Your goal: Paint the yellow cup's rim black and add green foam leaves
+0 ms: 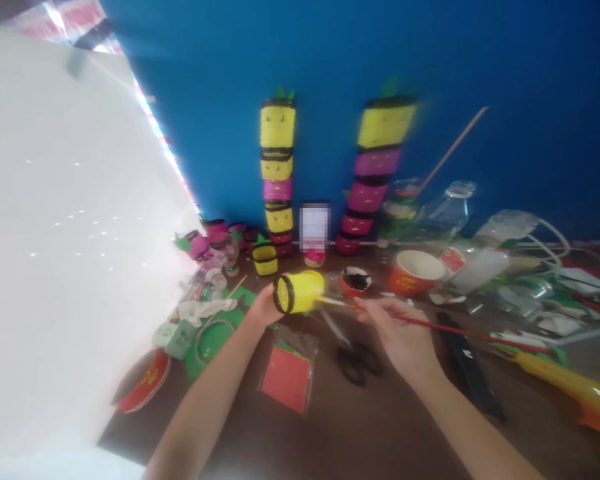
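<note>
My left hand is closed around a yellow cup-shaped piece with a black band at its near end, held on its side above the table. In my right hand is a long red-handled paintbrush, its pale bristle end touching the far end of the yellow piece. Just behind stands a small red paper cup with something black inside. Below my hands lie black-handled scissors and a clear packet of red and green paper.
Stacked yellow and magenta cup towers stand against the blue wall. Single decorated cups sit nearby. Clear bottles, a red paper cup, a black flat object and a yellow tool crowd the right. Green sheets lie left.
</note>
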Tool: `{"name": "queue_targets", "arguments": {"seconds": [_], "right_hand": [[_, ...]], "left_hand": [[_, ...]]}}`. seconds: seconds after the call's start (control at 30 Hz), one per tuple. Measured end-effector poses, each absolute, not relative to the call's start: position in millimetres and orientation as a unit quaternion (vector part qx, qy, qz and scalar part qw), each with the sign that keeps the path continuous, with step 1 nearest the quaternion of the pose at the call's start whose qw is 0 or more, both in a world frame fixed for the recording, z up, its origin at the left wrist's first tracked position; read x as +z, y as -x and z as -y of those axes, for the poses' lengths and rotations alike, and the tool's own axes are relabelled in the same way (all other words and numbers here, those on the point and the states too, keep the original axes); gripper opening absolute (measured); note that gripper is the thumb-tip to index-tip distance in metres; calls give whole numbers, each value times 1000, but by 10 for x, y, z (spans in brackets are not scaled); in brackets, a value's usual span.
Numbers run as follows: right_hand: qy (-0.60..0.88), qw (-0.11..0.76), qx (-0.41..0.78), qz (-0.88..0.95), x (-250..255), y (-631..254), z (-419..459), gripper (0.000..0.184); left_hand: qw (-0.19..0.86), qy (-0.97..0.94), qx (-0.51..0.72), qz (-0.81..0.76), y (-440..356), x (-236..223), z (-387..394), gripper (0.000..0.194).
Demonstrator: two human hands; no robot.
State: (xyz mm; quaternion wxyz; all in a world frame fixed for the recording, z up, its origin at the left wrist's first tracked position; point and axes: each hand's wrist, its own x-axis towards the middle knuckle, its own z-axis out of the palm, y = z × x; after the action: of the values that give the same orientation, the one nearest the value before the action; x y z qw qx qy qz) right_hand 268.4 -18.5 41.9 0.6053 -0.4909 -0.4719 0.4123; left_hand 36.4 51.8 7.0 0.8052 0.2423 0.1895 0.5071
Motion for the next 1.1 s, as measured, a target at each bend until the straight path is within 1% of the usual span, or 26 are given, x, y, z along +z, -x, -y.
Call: {"name": "queue_targets", "arguments": {"seconds": [0.13,0.27,0.37,0.5,0.57,0.67,0.77,0.87,1.0,1.1], "right_hand": [[523,596,378,478,433,-2729,166,13],[506,625,374,461,443,-2752,146,17],[477,629,408,459,422,-2728,152,21],[515,598,397,469,432,-2707,167,17],[527,603,375,467,451,-2714,165,15],[508,627,370,461,462,-2719,161,18],[501,620,385,466,447,-2706,165,20],[517,612,383,460,438,-2706,160,17],[492,653,404,411,462,-2712,134,18],[477,652,433,400,472,-2691,128,20]], "left_hand": [[809,-238,501,-196,-349,55,-523,39],[810,-246,493,-200,-350,80,-514,46],[807,-240,500,-204,-362,93,-508,41],[807,-228,507,-199,-362,72,-517,33],[808,-228,505,-198,-353,59,-522,36],[810,-238,500,-192,-347,54,-522,41],[813,-240,500,-177,-353,54,-518,39],[815,-243,499,-166,-356,49,-519,38],[812,-249,497,-175,-348,41,-522,42],[811,-241,500,-184,-343,41,-522,37]]}}
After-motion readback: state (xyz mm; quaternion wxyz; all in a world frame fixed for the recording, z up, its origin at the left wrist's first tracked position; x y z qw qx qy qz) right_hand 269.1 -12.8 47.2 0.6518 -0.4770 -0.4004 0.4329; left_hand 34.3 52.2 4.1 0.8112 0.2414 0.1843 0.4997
